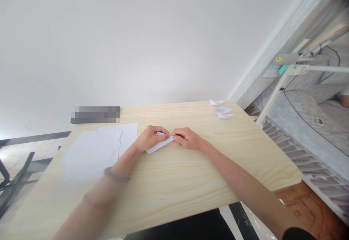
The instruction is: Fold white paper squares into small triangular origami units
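A folded piece of white paper (159, 146) lies low over the middle of the table, tilted up toward the right. My left hand (150, 138) is closed on it, thumb and fingers pinching along its upper edge. At its right tip, my right hand (187, 138) pinches the paper between thumb and curled fingers. The two hands nearly meet at that tip, and the fingers hide part of the paper there. Several sheets of white paper (89, 153) are spread on the table to the left of my left hand.
Folded white paper boats (225, 115) stand at the table's far right corner. A dark, pixelated object (95, 115) lies at the far left edge. The wooden table (174, 189) reaches the wall. To the right are a white metal frame (275, 94) and a grey-covered bed (308, 120).
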A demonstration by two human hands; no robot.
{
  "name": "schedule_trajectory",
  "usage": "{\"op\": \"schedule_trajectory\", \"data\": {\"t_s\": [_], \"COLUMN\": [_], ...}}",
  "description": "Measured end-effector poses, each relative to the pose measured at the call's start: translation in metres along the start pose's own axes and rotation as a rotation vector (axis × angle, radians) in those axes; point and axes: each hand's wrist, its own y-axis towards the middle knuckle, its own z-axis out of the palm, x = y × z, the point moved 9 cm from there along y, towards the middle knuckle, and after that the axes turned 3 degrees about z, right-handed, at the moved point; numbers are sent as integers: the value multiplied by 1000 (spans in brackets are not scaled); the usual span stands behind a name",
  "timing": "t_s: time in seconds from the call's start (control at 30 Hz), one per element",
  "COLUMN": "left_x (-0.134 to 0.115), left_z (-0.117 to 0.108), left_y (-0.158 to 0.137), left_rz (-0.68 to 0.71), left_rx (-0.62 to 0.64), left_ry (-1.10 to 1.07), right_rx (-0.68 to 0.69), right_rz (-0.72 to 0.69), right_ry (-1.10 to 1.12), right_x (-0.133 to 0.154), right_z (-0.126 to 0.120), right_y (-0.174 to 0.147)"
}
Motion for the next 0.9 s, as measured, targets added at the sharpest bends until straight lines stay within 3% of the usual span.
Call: {"op": "schedule_trajectory", "data": {"t_s": [0.17,0.37,0.57,0.77,0.9], "left_x": [1,-3,1,-4,-12], "left_z": [0,1,0,0,-3], "left_y": [0,1,1,-1,-1], "left_rz": [2,37,2,7,64], "left_rx": [2,8,1,-27,-71], "left_ry": [-5,-8,-25,-64,-267], "right_rx": [43,-46,17,-101,-242], "right_rz": [28,-16,4,-3,14], "right_ry": [63,20,61,19,-8], "right_x": [-2,2,-1,-4,-9], "right_z": [3,-2,1,-5,-24], "right_y": [0,2,1,2,0]}}
